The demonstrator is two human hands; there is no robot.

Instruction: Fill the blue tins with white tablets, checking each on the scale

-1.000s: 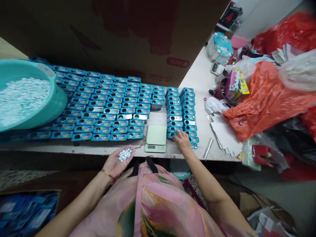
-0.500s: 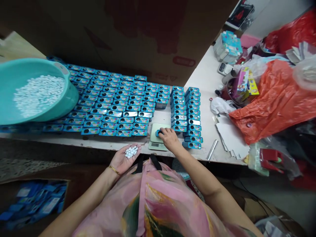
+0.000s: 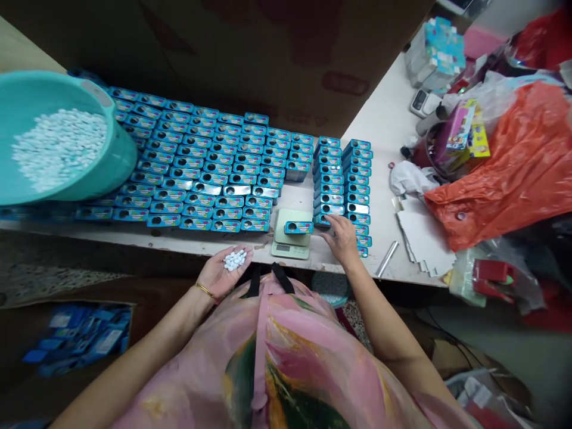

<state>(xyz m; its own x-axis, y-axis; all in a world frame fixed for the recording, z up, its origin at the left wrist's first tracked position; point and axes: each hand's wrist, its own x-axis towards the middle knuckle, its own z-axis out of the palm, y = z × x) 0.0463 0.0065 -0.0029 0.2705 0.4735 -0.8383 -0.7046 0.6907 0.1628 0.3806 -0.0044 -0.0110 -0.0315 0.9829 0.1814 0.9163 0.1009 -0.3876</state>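
Note:
Low over the table's front edge, my left hand (image 3: 218, 273) is palm up and cupped, holding a small heap of whitish candy pieces (image 3: 235, 260). To its right, a blue tin (image 3: 298, 227) with a dark round hole in its top stands on a small pale green kitchen scale (image 3: 289, 253). My right hand (image 3: 343, 239) is just right of the scale, thumb and fingers apart. Its fingertips are at the right end of the nearest blue tin (image 3: 322, 219) in a column; I cannot tell whether they press on it.
Many matching tins (image 3: 196, 202) fill the table's left and middle. A turquoise basin (image 3: 123, 170) of the same candies stands left. At the right lie a metal tube (image 3: 386, 259), white card sheets (image 3: 424, 235) and an orange plastic bag (image 3: 504, 173). A large cardboard box (image 3: 214, 53) blocks the back.
My right hand has let go of the tin on the scale and moved right to the column of tins. My left hand still cups the candies. The view has shifted slightly.

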